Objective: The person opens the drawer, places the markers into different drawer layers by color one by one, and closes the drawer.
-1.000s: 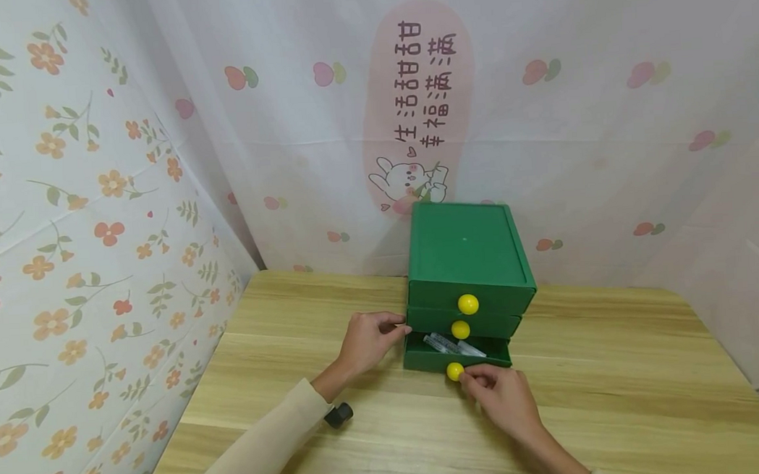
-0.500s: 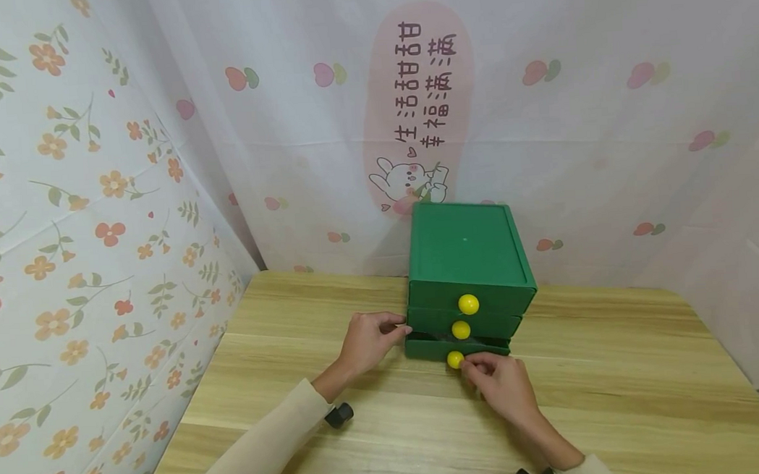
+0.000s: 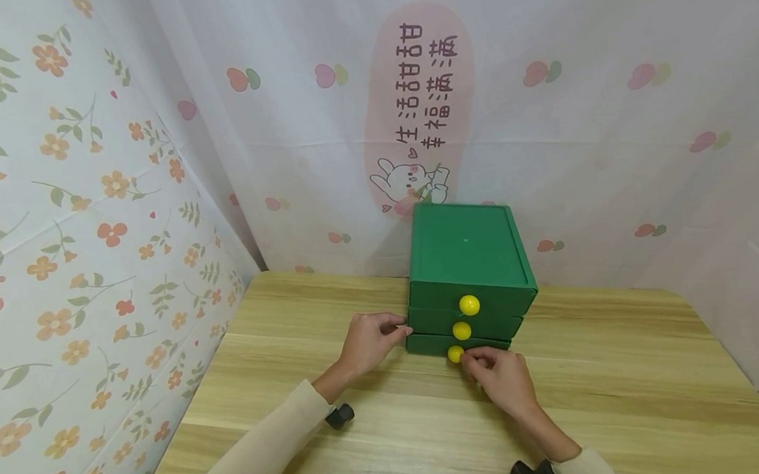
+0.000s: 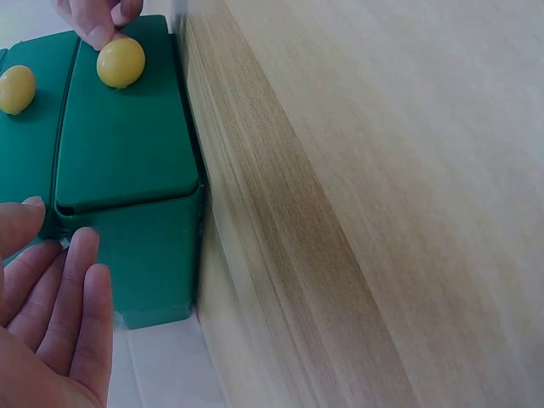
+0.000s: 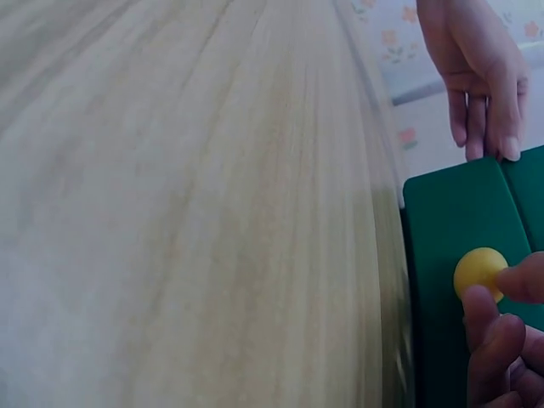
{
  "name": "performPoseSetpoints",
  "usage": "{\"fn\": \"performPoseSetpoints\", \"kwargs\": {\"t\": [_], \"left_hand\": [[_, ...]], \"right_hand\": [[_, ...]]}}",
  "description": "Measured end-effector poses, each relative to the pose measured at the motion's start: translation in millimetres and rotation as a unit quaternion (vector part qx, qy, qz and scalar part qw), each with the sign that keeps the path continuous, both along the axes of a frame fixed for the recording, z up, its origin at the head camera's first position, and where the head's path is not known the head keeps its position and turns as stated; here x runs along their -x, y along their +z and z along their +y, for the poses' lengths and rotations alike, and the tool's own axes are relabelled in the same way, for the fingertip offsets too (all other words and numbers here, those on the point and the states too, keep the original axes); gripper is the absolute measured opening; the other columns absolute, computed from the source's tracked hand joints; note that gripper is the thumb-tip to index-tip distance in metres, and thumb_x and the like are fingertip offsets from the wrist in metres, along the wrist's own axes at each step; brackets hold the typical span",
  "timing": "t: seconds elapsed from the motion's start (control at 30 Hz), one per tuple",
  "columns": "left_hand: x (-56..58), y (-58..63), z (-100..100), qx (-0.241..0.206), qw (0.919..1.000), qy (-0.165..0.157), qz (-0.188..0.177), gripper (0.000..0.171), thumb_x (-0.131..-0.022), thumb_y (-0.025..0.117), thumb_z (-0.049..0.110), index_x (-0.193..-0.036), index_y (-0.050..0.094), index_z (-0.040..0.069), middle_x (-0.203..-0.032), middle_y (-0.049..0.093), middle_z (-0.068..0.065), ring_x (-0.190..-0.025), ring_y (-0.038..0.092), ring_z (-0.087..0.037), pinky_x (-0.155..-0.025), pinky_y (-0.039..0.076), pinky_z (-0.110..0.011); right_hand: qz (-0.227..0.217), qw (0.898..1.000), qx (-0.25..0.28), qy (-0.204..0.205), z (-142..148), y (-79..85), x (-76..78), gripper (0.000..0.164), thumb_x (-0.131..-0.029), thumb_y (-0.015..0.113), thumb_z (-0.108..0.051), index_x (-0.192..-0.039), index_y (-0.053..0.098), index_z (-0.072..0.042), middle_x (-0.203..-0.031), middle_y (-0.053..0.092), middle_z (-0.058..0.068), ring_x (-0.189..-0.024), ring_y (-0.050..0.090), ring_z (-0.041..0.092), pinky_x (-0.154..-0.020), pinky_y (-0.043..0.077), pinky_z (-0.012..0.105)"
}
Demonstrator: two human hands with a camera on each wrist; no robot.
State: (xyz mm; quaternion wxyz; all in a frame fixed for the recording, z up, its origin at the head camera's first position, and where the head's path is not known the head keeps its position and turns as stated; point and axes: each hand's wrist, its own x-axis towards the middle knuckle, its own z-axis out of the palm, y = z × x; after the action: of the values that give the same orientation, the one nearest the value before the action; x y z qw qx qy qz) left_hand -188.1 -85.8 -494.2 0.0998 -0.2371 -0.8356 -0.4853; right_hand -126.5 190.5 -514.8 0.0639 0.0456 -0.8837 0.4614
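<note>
A green drawer cabinet (image 3: 468, 246) stands on the table, with three drawers stacked one above another, each with a round yellow knob. My right hand (image 3: 502, 382) pinches the lowest drawer's yellow knob (image 5: 479, 270) between thumb and fingers. That bottom drawer (image 4: 127, 144) sits flush or nearly so in the cabinet, and its inside is hidden. At the cabinet's left side, my left hand (image 3: 369, 345) touches the side near the front edge; in the left wrist view its fingers (image 4: 75, 297) are nearly straight, with the thumb apart from them.
The wooden table (image 3: 288, 445) extends on both sides of the cabinet and in front of it. A white printed curtain (image 3: 310, 161) hangs close behind, and a flowered cloth (image 3: 93, 247) borders the left. Black wrist devices (image 3: 340, 415) sit below both hands.
My right hand has pushed the bottom drawer in, away from me, by its knob. The clear packets seen inside earlier are now out of sight. My left hand has stayed in place.
</note>
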Motion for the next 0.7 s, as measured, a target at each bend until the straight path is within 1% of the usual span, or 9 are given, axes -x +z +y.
{"fn": "performPoseSetpoints", "kwargs": {"t": [0.13,0.33,0.47,0.6,0.7], "left_hand": [[-1.2,-0.1,0.4,0.000,1.0000,0.000,-0.001,0.016,-0.099,0.085,0.011,-0.108,0.085,-0.002,-0.097,0.084,-0.009,-0.081,0.081,-0.019,-0.071,0.065,-0.028],[-0.2,-0.9,1.0,-0.004,1.0000,-0.004,-0.004,0.017,-0.098,0.085,0.011,-0.108,0.085,-0.002,-0.096,0.084,-0.008,-0.081,0.081,-0.018,-0.072,0.065,-0.027],[2.0,-3.3,-0.5,-0.001,0.9999,-0.012,0.004,0.016,-0.099,0.084,0.012,-0.109,0.085,-0.001,-0.098,0.084,-0.008,-0.082,0.081,-0.015,-0.072,0.064,-0.026],[4.1,-6.1,-5.9,0.017,0.9997,-0.013,0.014,0.013,-0.101,0.083,0.014,-0.109,0.086,0.003,-0.101,0.084,-0.004,-0.085,0.080,-0.012,-0.075,0.064,-0.026],[4.1,-6.3,-12.8,0.040,0.9984,-0.009,0.038,0.012,-0.102,0.081,0.013,-0.109,0.086,0.005,-0.105,0.084,-0.002,-0.090,0.080,-0.014,-0.079,0.065,-0.031]], "right_hand": [[0.006,1.000,0.000,0.001,2.4,-0.9,0.8,0.010,-0.103,0.079,-0.014,-0.098,0.085,-0.006,-0.068,0.068,-0.003,-0.052,0.055,0.007,-0.046,0.038,0.022],[0.019,1.000,-0.002,0.002,6.9,-3.3,3.3,0.010,-0.102,0.079,-0.014,-0.097,0.085,-0.006,-0.068,0.068,0.000,-0.053,0.055,0.007,-0.048,0.040,0.023],[0.011,1.000,0.003,-0.002,10.2,-2.5,3.7,0.013,-0.103,0.079,-0.016,-0.099,0.085,-0.006,-0.070,0.071,0.000,-0.053,0.058,0.009,-0.048,0.043,0.024],[0.008,1.000,-0.003,-0.014,19.3,2.2,1.9,0.015,-0.104,0.078,-0.019,-0.102,0.086,-0.006,-0.073,0.073,0.001,-0.055,0.059,0.010,-0.049,0.046,0.025],[0.023,0.999,-0.025,-0.021,32.6,7.8,-1.0,0.017,-0.105,0.077,-0.019,-0.105,0.086,-0.005,-0.077,0.074,0.000,-0.059,0.058,0.009,-0.052,0.047,0.026]]}}
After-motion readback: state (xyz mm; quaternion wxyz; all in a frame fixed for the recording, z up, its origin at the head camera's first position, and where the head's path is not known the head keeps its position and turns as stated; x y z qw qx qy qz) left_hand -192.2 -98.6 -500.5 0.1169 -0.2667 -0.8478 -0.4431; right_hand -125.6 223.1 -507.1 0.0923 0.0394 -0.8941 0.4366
